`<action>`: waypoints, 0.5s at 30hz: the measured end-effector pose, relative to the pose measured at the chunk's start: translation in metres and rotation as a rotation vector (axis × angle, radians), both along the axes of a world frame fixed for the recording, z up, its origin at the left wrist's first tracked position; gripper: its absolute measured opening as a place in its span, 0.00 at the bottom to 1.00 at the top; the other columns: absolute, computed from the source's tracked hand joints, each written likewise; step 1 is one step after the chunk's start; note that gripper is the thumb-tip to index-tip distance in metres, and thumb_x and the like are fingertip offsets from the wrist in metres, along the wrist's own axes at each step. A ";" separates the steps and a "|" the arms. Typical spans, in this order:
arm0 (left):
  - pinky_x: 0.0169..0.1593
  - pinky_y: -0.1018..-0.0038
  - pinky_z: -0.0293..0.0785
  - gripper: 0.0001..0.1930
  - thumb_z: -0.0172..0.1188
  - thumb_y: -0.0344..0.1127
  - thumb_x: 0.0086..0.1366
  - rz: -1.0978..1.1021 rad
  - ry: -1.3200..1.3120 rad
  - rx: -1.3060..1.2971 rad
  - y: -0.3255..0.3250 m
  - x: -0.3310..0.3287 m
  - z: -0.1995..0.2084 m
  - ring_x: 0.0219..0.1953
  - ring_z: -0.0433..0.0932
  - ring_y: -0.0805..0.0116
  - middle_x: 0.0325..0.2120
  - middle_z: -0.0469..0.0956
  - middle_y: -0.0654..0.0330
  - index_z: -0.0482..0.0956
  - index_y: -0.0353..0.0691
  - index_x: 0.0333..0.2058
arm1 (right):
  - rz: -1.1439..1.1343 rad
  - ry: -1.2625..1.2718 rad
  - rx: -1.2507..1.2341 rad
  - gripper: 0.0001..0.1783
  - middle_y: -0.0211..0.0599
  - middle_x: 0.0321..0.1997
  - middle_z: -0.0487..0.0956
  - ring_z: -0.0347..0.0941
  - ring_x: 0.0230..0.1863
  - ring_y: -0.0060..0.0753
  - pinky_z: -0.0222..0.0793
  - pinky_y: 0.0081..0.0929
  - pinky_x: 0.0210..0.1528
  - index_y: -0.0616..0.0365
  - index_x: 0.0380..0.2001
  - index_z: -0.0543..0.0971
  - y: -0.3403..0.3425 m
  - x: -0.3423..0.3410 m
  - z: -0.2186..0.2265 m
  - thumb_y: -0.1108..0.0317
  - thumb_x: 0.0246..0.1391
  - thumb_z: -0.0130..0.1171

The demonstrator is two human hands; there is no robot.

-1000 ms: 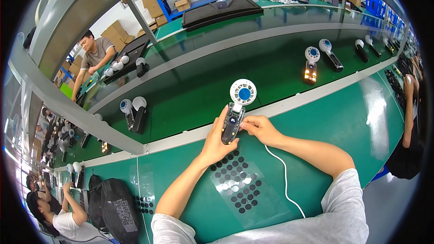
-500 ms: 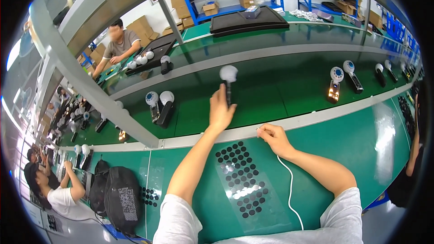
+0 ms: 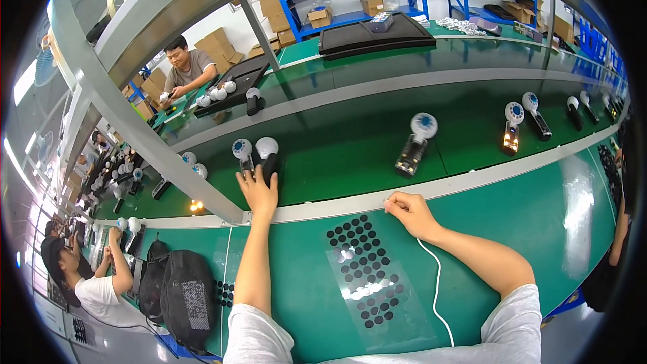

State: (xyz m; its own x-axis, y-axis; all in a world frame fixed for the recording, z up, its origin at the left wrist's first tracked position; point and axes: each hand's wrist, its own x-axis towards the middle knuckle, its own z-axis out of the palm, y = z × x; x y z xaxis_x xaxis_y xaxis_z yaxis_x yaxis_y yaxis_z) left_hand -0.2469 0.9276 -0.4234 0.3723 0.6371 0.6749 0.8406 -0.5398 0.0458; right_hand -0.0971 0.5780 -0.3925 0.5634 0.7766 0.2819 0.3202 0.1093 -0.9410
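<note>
My left hand [image 3: 259,195] reaches over the dark green belt with its fingers spread. It is at the lower end of a black-handled device with a white ball head [image 3: 267,147]; whether it touches the handle I cannot tell. Close beside stands another device with a blue-patterned round face [image 3: 241,148]. My right hand [image 3: 410,214] is closed in a pinch at the bench's metal edge, holding the end of a white cable [image 3: 438,283] that runs down toward me. Farther right on the belt lies a device with a blue-patterned head and clear-looking handle [image 3: 408,155], slightly blurred.
A clear sheet of black round stickers [image 3: 364,276] lies on the green bench. A black bag [image 3: 185,290] sits at left, near a grey metal post [image 3: 155,141]. More devices [image 3: 515,128] stand along the belt, one lit. Co-workers sit left and across the belt.
My left hand has let go of the device it held and moved left to the pair on the belt. That device now lies farther right, patterned face showing. My right hand stays pinched.
</note>
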 end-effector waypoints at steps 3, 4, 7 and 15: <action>0.50 0.59 0.61 0.26 0.54 0.48 0.58 -0.398 -0.137 -0.204 -0.025 0.009 0.005 0.48 0.65 0.50 0.48 0.67 0.45 0.67 0.39 0.51 | -0.013 -0.006 -0.062 0.08 0.22 0.14 0.67 0.53 0.16 0.13 0.49 0.12 0.19 0.62 0.21 0.74 -0.003 0.002 -0.002 0.71 0.52 0.52; 0.48 0.60 0.63 0.25 0.54 0.47 0.58 -0.376 -0.125 -0.252 -0.036 0.014 0.009 0.46 0.67 0.52 0.47 0.67 0.46 0.68 0.38 0.50 | -0.016 -0.007 -0.048 0.09 0.23 0.14 0.67 0.53 0.15 0.14 0.49 0.12 0.19 0.62 0.21 0.74 -0.002 0.001 -0.004 0.70 0.52 0.52; 0.43 0.65 0.68 0.24 0.54 0.46 0.58 -0.315 -0.097 -0.394 -0.061 0.026 0.027 0.39 0.72 0.57 0.44 0.70 0.48 0.69 0.35 0.48 | -0.032 -0.017 -0.001 0.10 0.24 0.12 0.65 0.53 0.14 0.16 0.49 0.15 0.18 0.63 0.21 0.74 -0.001 -0.001 -0.005 0.69 0.51 0.53; 0.29 0.75 0.72 0.20 0.52 0.35 0.58 -0.810 -0.743 -1.430 -0.089 0.037 0.031 0.25 0.74 0.65 0.36 0.74 0.49 0.65 0.27 0.46 | 0.017 0.012 -0.027 0.09 0.23 0.13 0.66 0.53 0.15 0.15 0.49 0.14 0.18 0.62 0.23 0.74 0.002 0.001 -0.001 0.69 0.52 0.52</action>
